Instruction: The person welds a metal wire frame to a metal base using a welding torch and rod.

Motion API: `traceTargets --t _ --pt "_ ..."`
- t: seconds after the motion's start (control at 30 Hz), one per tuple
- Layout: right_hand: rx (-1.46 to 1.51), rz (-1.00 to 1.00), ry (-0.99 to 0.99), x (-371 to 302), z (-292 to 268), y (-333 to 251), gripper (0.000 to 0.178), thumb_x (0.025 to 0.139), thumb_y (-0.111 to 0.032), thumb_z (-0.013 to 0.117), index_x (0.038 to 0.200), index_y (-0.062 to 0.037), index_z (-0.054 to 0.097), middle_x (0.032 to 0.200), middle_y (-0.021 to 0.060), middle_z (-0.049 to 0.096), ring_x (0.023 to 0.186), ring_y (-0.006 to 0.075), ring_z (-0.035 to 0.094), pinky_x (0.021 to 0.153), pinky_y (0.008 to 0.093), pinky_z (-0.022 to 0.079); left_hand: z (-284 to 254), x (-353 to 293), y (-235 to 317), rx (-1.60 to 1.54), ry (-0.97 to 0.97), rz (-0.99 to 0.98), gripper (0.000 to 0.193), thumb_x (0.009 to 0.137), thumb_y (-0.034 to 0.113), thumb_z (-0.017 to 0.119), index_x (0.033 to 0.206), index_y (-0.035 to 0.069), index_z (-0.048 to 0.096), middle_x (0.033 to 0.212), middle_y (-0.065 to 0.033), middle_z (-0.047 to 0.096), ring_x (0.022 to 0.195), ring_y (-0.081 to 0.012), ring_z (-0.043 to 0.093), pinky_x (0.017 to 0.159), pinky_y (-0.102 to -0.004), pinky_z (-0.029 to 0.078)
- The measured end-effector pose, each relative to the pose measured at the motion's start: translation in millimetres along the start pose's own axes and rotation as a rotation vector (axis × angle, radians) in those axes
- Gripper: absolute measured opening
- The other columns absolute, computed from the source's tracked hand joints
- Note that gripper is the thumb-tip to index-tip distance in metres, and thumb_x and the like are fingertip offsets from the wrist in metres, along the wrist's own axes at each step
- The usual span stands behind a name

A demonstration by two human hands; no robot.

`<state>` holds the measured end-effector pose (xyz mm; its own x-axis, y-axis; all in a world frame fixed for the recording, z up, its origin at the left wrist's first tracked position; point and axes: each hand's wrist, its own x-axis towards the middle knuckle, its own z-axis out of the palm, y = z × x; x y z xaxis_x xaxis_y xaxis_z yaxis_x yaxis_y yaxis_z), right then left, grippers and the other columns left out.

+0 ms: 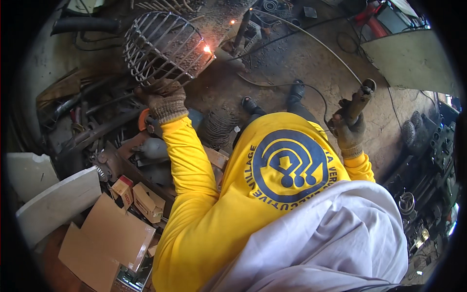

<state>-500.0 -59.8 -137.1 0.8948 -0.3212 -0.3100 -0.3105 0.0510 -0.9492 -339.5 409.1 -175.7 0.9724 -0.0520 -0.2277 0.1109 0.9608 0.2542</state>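
Observation:
My left hand, in a dirty knit work glove, is closed on the near lower edge of a basket-shaped cage of welded metal bars. A bright orange spot glows on the cage's right edge. On the right, my gloved right hand grips a welding electrode holder. From it a long thin electrode reaches up and left, curved in this view. Its far tip shows a small orange glow and is apart from the cage.
Scrap metal and a wire coil lie at left and centre. Cardboard and white boards are at lower left. A cable crosses the floor. Another glowing spot shows beyond the cage. Metal parts crowd the right.

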Motion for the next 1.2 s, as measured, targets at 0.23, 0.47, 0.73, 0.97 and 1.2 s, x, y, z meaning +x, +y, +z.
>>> traceTargets --t 0.23,0.47,0.73,0.97,1.2 --pt "0.009 -0.003 -0.067 6 -4 0 0.048 0.084 -0.007 0.072 0.127 0.0028 0.053 0.087 0.0067 0.066 0.07 0.0139 0.064 0.066 0.0257 0.053 5 -7 6 -0.256 -0.223 -0.015 0.037 0.081 0.059 0.068 0.086 0.023 0.074 0.072 0.0104 0.067 0.055 -0.0061 0.057 0.055 -0.0259 0.048" --pt "0.007 -0.023 -0.089 12 -1 0 0.046 0.085 -0.008 0.071 0.126 0.0035 0.054 0.087 0.0067 0.066 0.071 0.0133 0.064 0.067 0.0262 0.053 20 -18 12 -0.96 -0.325 -0.015 0.043 0.092 0.044 0.053 0.114 0.009 0.066 0.111 -0.0087 0.066 0.1 -0.0235 0.062 0.088 -0.041 0.049" --pt "-0.001 -0.018 -0.119 13 9 10 0.046 0.084 -0.006 0.072 0.126 0.0035 0.055 0.089 0.0072 0.066 0.073 0.0134 0.064 0.069 0.0264 0.053 38 -13 20 0.065 -0.39 -0.073 0.049 0.082 0.061 0.067 0.103 0.018 0.072 0.081 0.0023 0.071 0.058 -0.0134 0.063 0.063 -0.032 0.053" --pt "-0.042 -0.06 -0.14 9 13 14 0.048 0.082 -0.006 0.073 0.125 0.0025 0.054 0.102 0.0087 0.066 0.078 0.0127 0.063 0.071 0.0266 0.054 71 11 -13 0.356 0.456 0.554 0.067 0.082 0.074 0.056 0.118 0.019 0.067 0.109 -0.0035 0.073 0.081 -0.0238 0.07 0.072 -0.0409 0.057" --pt "-0.039 -0.036 -0.121 7 14 13 0.048 0.083 -0.006 0.073 0.126 0.0022 0.054 0.102 0.0087 0.065 0.077 0.0127 0.063 0.07 0.0264 0.054 91 12 -39 0.453 0.531 0.454 0.067 0.089 0.07 0.047 0.129 0.019 0.061 0.128 -0.0057 0.065 0.111 -0.0298 0.064 0.098 -0.0509 0.05"
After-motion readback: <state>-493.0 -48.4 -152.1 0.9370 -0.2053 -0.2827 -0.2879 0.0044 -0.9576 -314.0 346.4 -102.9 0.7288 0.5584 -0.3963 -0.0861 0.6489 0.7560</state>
